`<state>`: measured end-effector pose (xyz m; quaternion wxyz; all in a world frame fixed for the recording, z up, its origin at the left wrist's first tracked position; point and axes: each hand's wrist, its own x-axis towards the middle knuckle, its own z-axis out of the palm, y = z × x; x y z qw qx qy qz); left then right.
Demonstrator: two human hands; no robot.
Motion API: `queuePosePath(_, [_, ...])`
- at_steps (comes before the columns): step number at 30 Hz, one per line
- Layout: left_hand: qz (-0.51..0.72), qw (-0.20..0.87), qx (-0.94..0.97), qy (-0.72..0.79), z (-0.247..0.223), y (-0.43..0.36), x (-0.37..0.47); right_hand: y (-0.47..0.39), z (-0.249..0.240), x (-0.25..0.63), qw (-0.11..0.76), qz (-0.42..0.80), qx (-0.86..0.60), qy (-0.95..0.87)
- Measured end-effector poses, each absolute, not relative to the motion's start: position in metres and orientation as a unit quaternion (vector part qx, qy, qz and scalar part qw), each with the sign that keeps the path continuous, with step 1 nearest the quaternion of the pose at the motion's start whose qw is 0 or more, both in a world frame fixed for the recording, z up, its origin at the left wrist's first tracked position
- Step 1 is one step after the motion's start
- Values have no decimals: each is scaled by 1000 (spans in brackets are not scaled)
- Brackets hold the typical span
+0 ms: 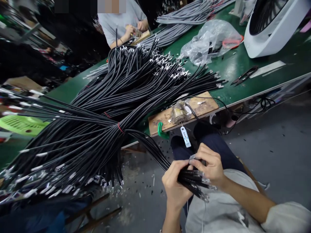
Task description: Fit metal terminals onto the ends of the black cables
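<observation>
My left hand (176, 183) is wrapped round a bundle of black cables (190, 179) above my lap. Their stripped, silvery ends point down and to the right. With thumb and fingertips, my right hand (211, 163) pinches a small greyish piece (192, 157) against the left thumb and forefinger; whether it is a cable's end or a separate piece I cannot tell. The held cables run back to a large heap of black cables (104, 113) on the green table, where a red tie (120, 127) gathers part of it.
A wooden board (206, 103) with a small taped device (179, 112) and a green clamp (162, 130) sits at the table edge. Snips (245, 75), a plastic bag (210, 40) and a white fan (272, 29) lie beyond. A co-worker (123, 24) works across the table.
</observation>
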<state>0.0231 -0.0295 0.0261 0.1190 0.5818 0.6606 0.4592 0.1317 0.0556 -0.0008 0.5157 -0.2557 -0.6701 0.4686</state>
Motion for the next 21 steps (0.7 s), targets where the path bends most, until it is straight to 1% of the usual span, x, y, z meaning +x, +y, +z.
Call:
queuePosePath(2, [455, 100, 573, 675, 25, -29, 27, 51, -3, 129, 542, 423, -270, -674])
queuePosePath(4, [459, 93, 554, 689, 24, -29, 30, 47, -4, 126, 552, 447, -276, -647])
queuePosePath(6, [473, 94, 531, 697, 22, -28, 31, 44, -4, 123, 530, 546, -271, -590])
queuePosePath(10, [493, 96, 522, 690, 21, -29, 30, 41, 3, 119, 432, 772, -255, -391])
queuePosePath(13, [501, 102, 537, 671, 20, -31, 26, 44, 7, 118, 352, 866, -227, -274])
queuePosePath(14, [506, 105, 542, 663, 20, -31, 24, 46, 7, 119, 339, 876, -217, -266])
queuePosePath(16, [512, 112, 553, 648, 20, -32, 21, 50, 7, 121, 340, 868, -202, -301])
queuePosePath(21, [480, 126, 563, 661, 29, -29, 21, 58, 8, 132, 361, 787, -201, -458])
